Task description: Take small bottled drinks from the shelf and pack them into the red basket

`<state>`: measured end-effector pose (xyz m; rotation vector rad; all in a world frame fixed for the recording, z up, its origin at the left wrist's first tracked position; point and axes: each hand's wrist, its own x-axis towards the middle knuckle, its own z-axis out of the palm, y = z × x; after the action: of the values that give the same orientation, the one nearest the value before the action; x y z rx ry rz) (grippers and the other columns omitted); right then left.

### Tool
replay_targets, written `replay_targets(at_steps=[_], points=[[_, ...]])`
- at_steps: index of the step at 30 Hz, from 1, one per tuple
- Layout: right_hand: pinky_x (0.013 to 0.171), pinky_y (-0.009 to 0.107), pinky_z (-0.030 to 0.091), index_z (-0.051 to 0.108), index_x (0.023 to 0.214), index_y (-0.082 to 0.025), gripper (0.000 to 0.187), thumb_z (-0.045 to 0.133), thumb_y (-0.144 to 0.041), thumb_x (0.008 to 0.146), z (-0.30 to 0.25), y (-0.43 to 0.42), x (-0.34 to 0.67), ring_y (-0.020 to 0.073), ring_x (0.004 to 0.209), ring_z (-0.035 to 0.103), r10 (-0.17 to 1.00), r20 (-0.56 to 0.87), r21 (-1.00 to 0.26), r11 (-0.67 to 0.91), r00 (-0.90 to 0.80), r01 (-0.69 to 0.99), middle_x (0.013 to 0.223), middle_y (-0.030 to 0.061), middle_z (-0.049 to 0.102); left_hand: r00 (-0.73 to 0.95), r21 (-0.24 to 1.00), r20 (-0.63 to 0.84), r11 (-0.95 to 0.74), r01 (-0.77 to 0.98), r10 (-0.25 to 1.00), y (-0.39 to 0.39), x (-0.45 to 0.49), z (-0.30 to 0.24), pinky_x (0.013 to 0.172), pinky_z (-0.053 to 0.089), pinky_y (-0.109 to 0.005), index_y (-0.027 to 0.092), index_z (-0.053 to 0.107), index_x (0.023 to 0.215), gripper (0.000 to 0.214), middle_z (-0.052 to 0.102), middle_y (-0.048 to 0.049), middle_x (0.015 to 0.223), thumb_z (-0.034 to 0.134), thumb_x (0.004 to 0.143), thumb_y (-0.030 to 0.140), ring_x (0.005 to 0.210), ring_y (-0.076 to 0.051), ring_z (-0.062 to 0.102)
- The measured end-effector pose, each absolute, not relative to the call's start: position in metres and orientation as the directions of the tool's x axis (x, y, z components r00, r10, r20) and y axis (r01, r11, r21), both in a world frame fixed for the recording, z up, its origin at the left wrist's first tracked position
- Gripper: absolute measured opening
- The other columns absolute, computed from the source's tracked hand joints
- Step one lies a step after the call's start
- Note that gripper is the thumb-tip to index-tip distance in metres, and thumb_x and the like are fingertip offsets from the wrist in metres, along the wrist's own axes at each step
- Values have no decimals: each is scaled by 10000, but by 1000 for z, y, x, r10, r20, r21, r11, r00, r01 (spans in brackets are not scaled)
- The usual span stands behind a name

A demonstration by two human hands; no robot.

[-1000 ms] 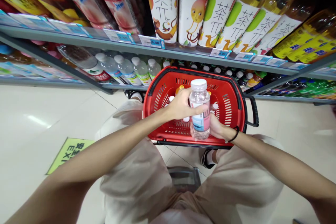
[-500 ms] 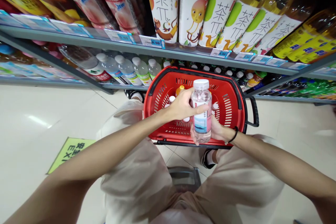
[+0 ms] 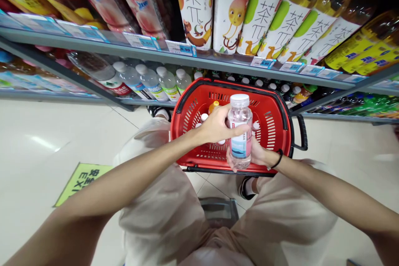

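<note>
Both hands clamped on one bottle point(image 3: 240, 149). Left hand point(image 3: 215, 128) wraps the body from the left, thumb across the front of the label; its other fingers are hidden behind. Right hand point(image 3: 257, 151) cups the lower body from the right and behind, fingertips showing at the lower left. Bottle's upright with a slight lean, over the near half of the basket point(image 3: 277, 133), right of centre.

Handling, my read: looks filled, so moderate weight, low in the body. Wall probably thin plastic, gives if squeezed hard; smooth, slippery if wet. Not fragile. Best hold: mid-body on the label, palm under the base. White cap point(image 3: 240, 99) looks rigid, works as a backup pinch point.

Shape: squat clear cylinder, rounded shoulder, wide neck; label part blue-white, part pink, glossy.

Outward: basket is stiff red plastic, slotted walls, black rim trim, black loop handle point(image 3: 301, 133) at right. White-capped bottles point(image 3: 204, 117) and an orange-topped one point(image 3: 214, 106) inside, left. Far side: grey shelf edge point(image 3: 218, 62), tall tea bottles point(image 3: 198, 12) above it. Pale glossy tile floor point(image 3: 40, 133).
</note>
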<state>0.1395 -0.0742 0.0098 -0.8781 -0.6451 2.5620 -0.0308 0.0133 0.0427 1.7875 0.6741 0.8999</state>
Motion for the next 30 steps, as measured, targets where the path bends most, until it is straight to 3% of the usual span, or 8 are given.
replay_targets(at_steps=[8,11,16,19,23,30], points=[[547,353,598,683,923,-113,625,204,-498,1035,18,-72,137,257,577,686,558,-627,-534,-816,-544,-222,664,141,690,585,926,299,-378,13,754,19,-32,38,716,550,-280,124,699,958,474,762,-93,916,735,842,583,777,-195,701],[531,347,593,695,931,-126,635,212,-516,1063,25,-70,134,242,554,664,585,-649,-552,-802,-486,-229,665,128,690,586,920,286,-389,54,758,21,-32,37,713,537,-291,126,713,954,526,757,-98,906,722,842,640,769,-202,691],[430,284,528,710,1014,-107,704,150,-525,1096,31,-67,130,193,452,591,632,-694,-591,-774,-345,-230,627,104,673,585,921,268,-381,76,765,23,-32,38,717,523,-300,148,652,790,561,702,-76,765,679,851,706,776,-217,687],[366,271,478,689,1034,-94,719,118,-527,1098,32,-65,131,194,429,587,640,-723,-607,-768,-260,-202,624,104,670,583,925,266,-374,71,768,24,-33,39,718,531,-295,135,690,885,553,734,-88,848,693,850,687,783,-209,690],[401,291,523,651,1078,-132,622,169,-524,1095,29,-65,132,197,477,612,680,-715,-647,-732,-165,-213,682,85,688,593,928,267,-368,54,760,26,-34,38,762,552,-291,120,723,1078,502,767,-95,960,729,869,576,812,-201,705],[574,333,599,611,1036,-179,370,304,-385,1032,26,-62,134,208,640,658,741,-670,-707,-657,-51,-263,762,55,691,561,936,250,-346,69,790,28,-35,36,715,540,-272,117,718,1030,465,758,-75,904,747,852,546,767,-185,687]])
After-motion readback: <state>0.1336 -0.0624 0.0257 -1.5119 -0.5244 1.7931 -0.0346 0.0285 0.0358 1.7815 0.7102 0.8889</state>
